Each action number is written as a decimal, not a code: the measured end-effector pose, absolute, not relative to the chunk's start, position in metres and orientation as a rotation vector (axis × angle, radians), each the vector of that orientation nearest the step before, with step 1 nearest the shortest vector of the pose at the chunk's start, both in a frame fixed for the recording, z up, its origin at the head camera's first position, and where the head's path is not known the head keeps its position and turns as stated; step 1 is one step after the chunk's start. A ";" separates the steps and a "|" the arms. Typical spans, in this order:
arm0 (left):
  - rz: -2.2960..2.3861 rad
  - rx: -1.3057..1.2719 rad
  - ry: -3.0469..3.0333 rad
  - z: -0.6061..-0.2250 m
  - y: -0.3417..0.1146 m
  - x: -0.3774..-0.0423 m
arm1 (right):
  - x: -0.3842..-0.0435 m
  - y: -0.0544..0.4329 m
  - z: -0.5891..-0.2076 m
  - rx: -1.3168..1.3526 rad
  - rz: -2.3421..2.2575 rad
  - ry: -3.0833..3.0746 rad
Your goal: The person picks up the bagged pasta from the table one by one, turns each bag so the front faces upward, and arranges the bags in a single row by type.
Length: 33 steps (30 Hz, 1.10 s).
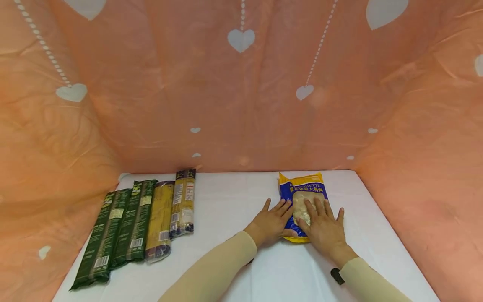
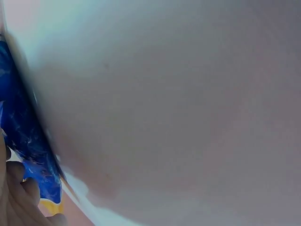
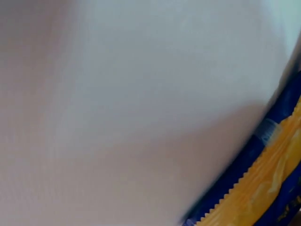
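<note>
A blue and yellow pasta bag [image 1: 307, 191] lies on the white tabletop, right of the middle. Through its clear window pale pasta shows. My left hand [image 1: 269, 222] rests along the bag's left side, its fingers stretched over that edge. The right hand [image 1: 324, 228] lies with spread, straight fingers on the lower right part of the bag. In the left wrist view the bag's blue side [image 2: 28, 127] appears beside bent-looking fingers [image 2: 30, 190]. A serrated yellow seam [image 3: 254, 188] of the bag crosses the right wrist view's lower corner, where no fingers show.
To the left lie two dark green packs [image 1: 99, 239] and two long yellow spaghetti packs [image 1: 160, 218] with purple ends, side by side in a slanting row. Orange cloth [image 1: 241, 105] with white hearts walls the table [image 1: 234, 197] at the back and both sides.
</note>
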<state>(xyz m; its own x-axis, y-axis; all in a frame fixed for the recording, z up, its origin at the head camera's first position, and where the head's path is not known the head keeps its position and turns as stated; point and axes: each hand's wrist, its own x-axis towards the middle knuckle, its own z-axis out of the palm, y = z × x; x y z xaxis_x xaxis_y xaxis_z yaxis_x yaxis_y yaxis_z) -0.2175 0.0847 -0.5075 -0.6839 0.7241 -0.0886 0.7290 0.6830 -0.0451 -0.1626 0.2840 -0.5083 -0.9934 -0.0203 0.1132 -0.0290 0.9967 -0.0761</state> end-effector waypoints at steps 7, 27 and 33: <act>-0.068 1.227 2.782 -0.504 0.085 -0.214 | -0.166 0.301 -0.503 -0.010 0.147 -3.039; -0.091 1.160 2.767 -0.506 0.069 -0.212 | -0.164 0.373 -0.499 -0.122 0.280 -3.134; -0.087 1.120 2.754 -0.506 0.059 -0.215 | -0.165 0.380 -0.500 -0.147 0.301 -3.148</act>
<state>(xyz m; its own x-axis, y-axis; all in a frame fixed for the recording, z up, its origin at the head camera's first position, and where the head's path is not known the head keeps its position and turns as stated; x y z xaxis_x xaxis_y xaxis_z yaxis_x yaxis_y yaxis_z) -0.2149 0.0590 -0.5060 -0.7043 0.6877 -0.1762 0.6975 0.7166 0.0087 -0.1649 0.3796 -0.4998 -0.9954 0.0900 -0.0324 0.0945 0.9776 -0.1880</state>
